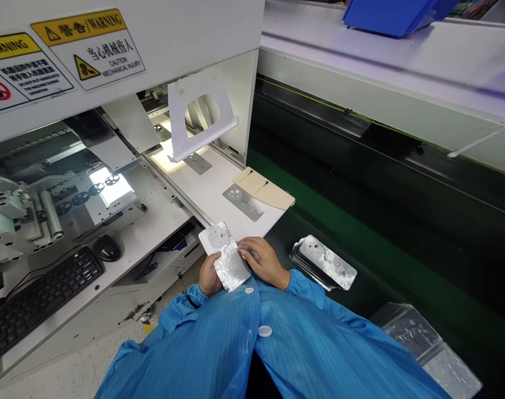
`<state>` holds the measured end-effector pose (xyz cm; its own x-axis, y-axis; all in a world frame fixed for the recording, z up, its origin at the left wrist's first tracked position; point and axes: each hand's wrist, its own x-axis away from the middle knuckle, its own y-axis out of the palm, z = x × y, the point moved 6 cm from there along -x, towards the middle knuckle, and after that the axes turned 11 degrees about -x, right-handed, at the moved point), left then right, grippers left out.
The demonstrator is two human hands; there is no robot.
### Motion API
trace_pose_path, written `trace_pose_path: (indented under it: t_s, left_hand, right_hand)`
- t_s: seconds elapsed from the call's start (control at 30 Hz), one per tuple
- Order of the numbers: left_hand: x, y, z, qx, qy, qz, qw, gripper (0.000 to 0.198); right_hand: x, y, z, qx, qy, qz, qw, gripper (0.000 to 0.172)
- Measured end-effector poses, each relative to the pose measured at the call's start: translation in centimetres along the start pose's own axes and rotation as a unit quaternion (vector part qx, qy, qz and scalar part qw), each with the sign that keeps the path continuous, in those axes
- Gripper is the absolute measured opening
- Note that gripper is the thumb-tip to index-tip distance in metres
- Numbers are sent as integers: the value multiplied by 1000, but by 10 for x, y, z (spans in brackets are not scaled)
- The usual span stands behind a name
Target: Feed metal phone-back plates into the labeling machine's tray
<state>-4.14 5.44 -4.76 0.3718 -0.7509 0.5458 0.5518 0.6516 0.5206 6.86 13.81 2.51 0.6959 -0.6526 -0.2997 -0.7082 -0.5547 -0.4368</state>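
Observation:
A silvery sheet (232,265) with a round camera-hole pattern at its upper end is held close to the blue coat. My left hand (210,275) grips its left edge, the thumb on top. At its right edge, the fingers of my right hand (265,260) are bent against the sheet; what they pinch is too small to tell. A similar sheet (244,201) lies on the white platform (210,191), beside a beige plate (265,189). To the right of my right hand, a stack of silvery sheets (327,261) rests on the dark green surface.
A white bracket (179,124) with an opening hangs over the platform. The machine housing (161,33) stands at the left, above a keyboard (40,299) and mouse (106,248). Clear plastic bags (427,343) lie at lower right, a blue bin (393,15) at the top.

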Motion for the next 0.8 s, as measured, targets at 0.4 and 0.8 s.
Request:
trace_pose_path:
  t_s: [0.4, 0.8]
  left_hand:
    - [8, 6, 14, -38, 59, 45, 996, 56]
    - [10, 10, 13, -64, 72, 39, 995, 67]
  right_hand:
    - [10, -4, 9, 0, 53, 14, 998, 25]
    - [15, 2, 22, -116, 144, -2, 983, 35]
